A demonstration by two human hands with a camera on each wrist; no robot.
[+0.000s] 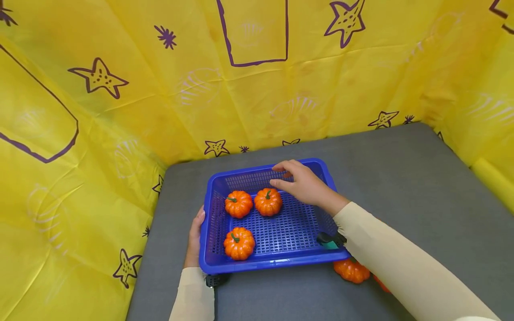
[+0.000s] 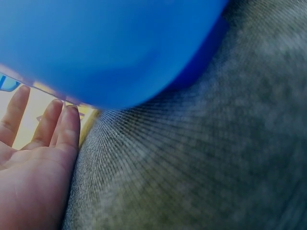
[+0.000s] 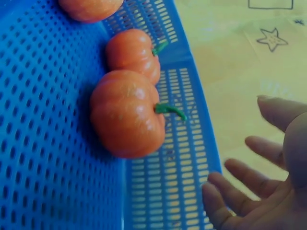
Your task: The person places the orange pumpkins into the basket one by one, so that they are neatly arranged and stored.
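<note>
A blue plastic basket (image 1: 277, 264) with slotted walls holds three small orange pumpkins with green stems. Two of them, the left pumpkin (image 1: 238, 205) and the right pumpkin (image 1: 268, 203), sit side by side toward the back; the third pumpkin (image 1: 239, 244) lies near the front left corner. My left hand (image 1: 195, 236) rests against the basket's left side, its fingers (image 2: 68, 127) fairly straight with the tips at the wall in the left wrist view. Over the basket's back part is my right hand (image 1: 303, 182), fingers spread and loosely bent with nothing in them, just beyond the right pumpkin's stem (image 3: 169, 110).
Another orange pumpkin (image 1: 351, 270) lies on the grey table (image 1: 385, 191) in front of the basket's right corner. Beside it, one more orange piece (image 1: 380, 283) shows mostly hidden behind my right sleeve. Yellow patterned cloth (image 1: 257, 107) hangs around the table's back and sides.
</note>
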